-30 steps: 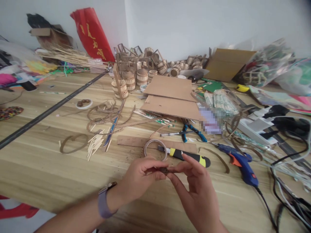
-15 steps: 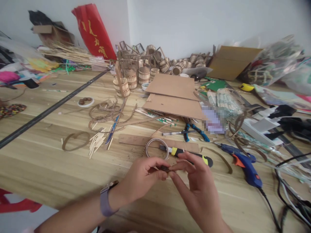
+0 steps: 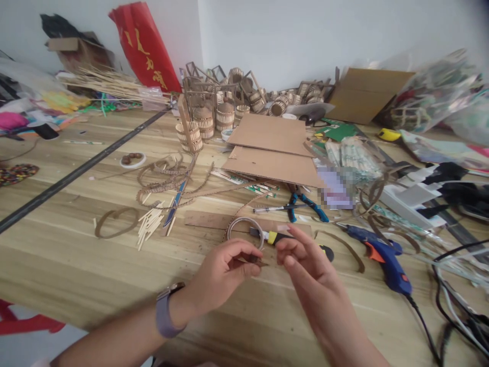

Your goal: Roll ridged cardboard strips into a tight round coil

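1. I'm seeing the left hand [image 3: 223, 267] pinching a small brown piece [image 3: 253, 259] above the tabletop [image 3: 95, 275].
2. Probably handling light, stiff; favouring its edges.
3. Right hand [image 3: 313, 270]: hovering beside, loosely open, empty.

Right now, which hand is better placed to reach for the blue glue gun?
Probably the right hand: it appears empty and is nearer the blue glue gun, which lies off to its right. The left hand is pinching a small brown piece and sits farther away.
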The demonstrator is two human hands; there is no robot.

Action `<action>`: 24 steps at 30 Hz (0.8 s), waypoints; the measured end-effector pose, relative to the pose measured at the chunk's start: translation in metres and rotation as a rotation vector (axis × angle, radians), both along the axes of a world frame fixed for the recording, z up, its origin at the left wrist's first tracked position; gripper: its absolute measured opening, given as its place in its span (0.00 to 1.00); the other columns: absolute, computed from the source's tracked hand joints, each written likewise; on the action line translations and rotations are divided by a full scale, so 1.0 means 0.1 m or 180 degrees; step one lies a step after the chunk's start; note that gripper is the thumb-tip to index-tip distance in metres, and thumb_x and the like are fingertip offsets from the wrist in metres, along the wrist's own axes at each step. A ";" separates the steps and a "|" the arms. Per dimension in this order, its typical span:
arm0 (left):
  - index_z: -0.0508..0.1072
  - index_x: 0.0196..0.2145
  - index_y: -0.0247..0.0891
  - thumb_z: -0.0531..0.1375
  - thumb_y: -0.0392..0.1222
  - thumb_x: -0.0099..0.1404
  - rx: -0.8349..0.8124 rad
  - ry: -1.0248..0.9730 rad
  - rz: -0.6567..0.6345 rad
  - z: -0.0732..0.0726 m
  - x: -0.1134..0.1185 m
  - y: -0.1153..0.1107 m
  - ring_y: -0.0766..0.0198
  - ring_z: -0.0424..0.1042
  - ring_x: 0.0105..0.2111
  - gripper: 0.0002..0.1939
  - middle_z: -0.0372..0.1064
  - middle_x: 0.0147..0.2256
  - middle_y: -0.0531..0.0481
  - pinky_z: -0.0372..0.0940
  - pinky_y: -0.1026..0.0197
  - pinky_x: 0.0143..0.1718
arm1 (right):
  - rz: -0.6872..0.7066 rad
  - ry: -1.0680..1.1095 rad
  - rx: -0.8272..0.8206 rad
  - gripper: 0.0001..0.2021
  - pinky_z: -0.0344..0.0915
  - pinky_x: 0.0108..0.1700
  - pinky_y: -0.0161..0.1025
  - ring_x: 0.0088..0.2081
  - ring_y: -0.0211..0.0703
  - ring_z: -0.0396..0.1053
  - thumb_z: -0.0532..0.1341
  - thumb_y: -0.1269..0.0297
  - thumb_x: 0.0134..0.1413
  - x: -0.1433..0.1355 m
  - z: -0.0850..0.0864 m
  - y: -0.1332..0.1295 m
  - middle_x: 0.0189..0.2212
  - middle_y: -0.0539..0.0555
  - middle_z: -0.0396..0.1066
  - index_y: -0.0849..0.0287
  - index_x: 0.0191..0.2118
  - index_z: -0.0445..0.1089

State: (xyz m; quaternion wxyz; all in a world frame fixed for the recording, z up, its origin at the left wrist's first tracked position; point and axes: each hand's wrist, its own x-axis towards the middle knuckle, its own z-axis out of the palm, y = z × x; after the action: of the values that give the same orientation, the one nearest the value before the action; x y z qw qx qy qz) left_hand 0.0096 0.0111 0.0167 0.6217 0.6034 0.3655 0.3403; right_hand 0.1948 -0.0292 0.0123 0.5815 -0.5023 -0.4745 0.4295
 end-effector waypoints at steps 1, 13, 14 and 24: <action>0.77 0.40 0.37 0.64 0.41 0.61 -0.0034 0.0012 -0.0001 0.00 0.00 0.00 0.62 0.71 0.36 0.09 0.73 0.37 0.48 0.65 0.63 0.38 | -0.0124 -0.0608 0.0105 0.21 0.70 0.39 0.42 0.37 0.44 0.72 0.61 0.56 0.60 0.06 0.01 0.01 0.38 0.53 0.75 0.46 0.58 0.64; 0.77 0.40 0.37 0.64 0.43 0.60 -0.0544 -0.0023 -0.0163 -0.02 -0.04 0.00 0.64 0.70 0.33 0.11 0.72 0.31 0.51 0.62 0.64 0.36 | -0.0933 -0.4893 -0.0168 0.24 0.69 0.38 0.52 0.37 0.60 0.77 0.56 0.61 0.62 0.91 0.17 0.13 0.38 0.63 0.79 0.63 0.61 0.60; 0.77 0.40 0.37 0.64 0.43 0.60 -0.0563 -0.0004 -0.0176 -0.02 -0.04 -0.01 0.64 0.70 0.33 0.11 0.72 0.31 0.51 0.62 0.64 0.36 | -0.1070 -0.5038 -0.0376 0.24 0.69 0.39 0.52 0.38 0.61 0.77 0.57 0.61 0.61 0.96 0.23 0.12 0.39 0.63 0.79 0.63 0.61 0.61; 0.74 0.39 0.37 0.63 0.45 0.61 -0.0653 0.0076 -0.0320 -0.02 -0.03 -0.03 0.62 0.72 0.33 0.11 0.74 0.31 0.50 0.64 0.62 0.37 | -0.1476 -0.5195 -0.1583 0.27 0.68 0.34 0.52 0.39 0.68 0.76 0.51 0.60 0.62 1.41 0.20 0.10 0.43 0.74 0.76 0.71 0.62 0.59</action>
State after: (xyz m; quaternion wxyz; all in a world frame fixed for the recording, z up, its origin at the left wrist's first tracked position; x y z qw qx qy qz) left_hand 0.0066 0.0085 0.0151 0.6921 0.5581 0.3751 0.2623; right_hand 0.3361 -0.0194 0.0319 0.0078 -0.8477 -0.5207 -0.1009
